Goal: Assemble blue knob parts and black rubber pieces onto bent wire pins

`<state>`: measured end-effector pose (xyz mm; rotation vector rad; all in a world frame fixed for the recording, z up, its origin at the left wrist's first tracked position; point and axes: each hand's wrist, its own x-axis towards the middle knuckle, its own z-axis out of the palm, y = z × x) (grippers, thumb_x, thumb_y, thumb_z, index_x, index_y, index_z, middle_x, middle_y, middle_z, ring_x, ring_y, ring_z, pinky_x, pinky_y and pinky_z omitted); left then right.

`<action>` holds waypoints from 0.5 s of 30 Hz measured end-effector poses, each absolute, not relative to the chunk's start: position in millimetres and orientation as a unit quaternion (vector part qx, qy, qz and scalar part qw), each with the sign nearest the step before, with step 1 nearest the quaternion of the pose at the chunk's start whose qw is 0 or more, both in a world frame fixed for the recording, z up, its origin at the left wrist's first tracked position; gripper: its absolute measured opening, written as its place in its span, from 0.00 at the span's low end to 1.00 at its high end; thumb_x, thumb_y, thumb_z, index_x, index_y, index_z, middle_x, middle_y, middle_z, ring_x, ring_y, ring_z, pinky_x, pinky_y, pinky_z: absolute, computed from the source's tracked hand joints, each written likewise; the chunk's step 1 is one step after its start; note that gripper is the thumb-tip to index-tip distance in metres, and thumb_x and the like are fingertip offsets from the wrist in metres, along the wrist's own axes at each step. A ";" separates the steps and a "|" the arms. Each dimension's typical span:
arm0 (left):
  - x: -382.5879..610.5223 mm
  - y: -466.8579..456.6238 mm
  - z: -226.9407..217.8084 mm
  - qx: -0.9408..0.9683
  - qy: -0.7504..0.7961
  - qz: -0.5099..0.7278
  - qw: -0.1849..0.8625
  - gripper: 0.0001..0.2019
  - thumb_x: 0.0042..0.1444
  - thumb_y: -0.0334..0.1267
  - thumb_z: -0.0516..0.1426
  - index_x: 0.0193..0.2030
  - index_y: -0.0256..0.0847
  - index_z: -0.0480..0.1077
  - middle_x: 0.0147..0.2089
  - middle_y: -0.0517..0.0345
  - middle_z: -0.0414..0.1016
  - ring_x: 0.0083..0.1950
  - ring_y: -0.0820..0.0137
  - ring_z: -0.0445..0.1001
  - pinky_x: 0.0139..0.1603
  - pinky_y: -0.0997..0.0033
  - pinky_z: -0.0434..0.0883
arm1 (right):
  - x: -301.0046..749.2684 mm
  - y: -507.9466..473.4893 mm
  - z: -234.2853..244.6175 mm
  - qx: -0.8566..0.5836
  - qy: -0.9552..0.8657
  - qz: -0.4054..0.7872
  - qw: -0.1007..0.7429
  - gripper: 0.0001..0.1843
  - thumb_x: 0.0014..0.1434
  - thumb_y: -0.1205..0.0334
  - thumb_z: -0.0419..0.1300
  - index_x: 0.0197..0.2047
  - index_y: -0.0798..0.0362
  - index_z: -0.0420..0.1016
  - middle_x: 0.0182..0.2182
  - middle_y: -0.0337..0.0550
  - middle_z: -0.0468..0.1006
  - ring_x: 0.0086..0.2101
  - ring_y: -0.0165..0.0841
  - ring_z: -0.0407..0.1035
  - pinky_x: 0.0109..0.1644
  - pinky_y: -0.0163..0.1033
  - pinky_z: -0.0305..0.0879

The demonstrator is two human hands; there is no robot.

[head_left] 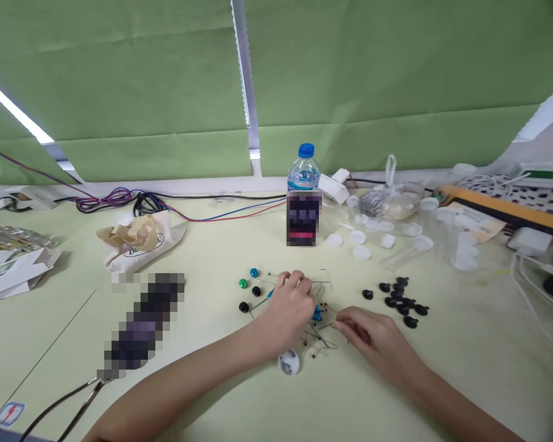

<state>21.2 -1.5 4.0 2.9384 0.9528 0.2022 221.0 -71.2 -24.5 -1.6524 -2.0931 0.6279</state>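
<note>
My left hand (pixel 291 312) is curled over a loose heap of small parts in the middle of the table; its fingers are bent inward and hide whatever is in them. To the right, my right hand (pixel 373 334) pinches thumb against forefinger at the end of a thin metal rod (pixel 326 325). Blue parts (pixel 317 314) and thin bent metal rods with small dark red tips lie between the hands. Left of the heap are blue (pixel 254 272), green (pixel 243 283) and black (pixel 244 307) small round knobs. A small white cap (pixel 289 362) lies below my left hand.
Several black suction-cup-like pieces (pixel 402 308) lie to the right. Behind stand a water bottle (pixel 306 169), white round lids (pixel 362 252), clear tubes and a plastic bag (pixel 391 199). A paper-stuffed pouch (pixel 141 242), cables (pixel 105 201) and a blurred dark object (pixel 142 325) are left.
</note>
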 end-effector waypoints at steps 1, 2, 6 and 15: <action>22.1 -1.5 3.2 0.949 0.308 0.059 0.031 0.08 0.45 0.20 0.57 0.24 0.37 0.67 0.36 0.48 0.69 0.49 0.55 0.63 0.46 0.57 0.62 | 221.5 -70.5 -24.4 -0.590 -0.745 0.231 0.207 0.13 0.65 0.55 0.48 0.34 0.49 0.70 0.23 0.36 0.72 0.22 0.30 0.64 0.28 0.35 0.59; 22.4 -1.6 1.7 0.949 0.308 0.055 0.038 0.08 0.44 0.20 0.57 0.24 0.37 0.67 0.36 0.48 0.69 0.48 0.56 0.63 0.45 0.57 0.62 | 222.1 -69.9 -24.4 -0.588 -0.744 0.236 0.211 0.13 0.65 0.56 0.48 0.34 0.49 0.70 0.24 0.36 0.73 0.23 0.30 0.65 0.28 0.35 0.59; 20.8 -0.6 -4.3 0.947 0.309 0.062 0.064 0.08 0.45 0.20 0.57 0.26 0.37 0.68 0.34 0.51 0.69 0.45 0.59 0.63 0.42 0.61 0.62 | 223.8 -67.8 -24.5 -0.574 -0.752 0.243 0.213 0.14 0.66 0.57 0.46 0.35 0.50 0.70 0.25 0.37 0.73 0.25 0.30 0.67 0.30 0.36 0.60; 1.4 20.6 7.9 0.922 0.352 0.112 0.121 0.09 0.54 0.26 0.55 0.27 0.40 0.71 0.36 0.58 0.72 0.46 0.63 0.64 0.41 0.63 0.61 | 225.0 -64.5 -25.3 -0.557 -0.757 0.250 0.234 0.16 0.67 0.57 0.45 0.34 0.50 0.72 0.30 0.41 0.78 0.29 0.32 0.71 0.33 0.37 0.64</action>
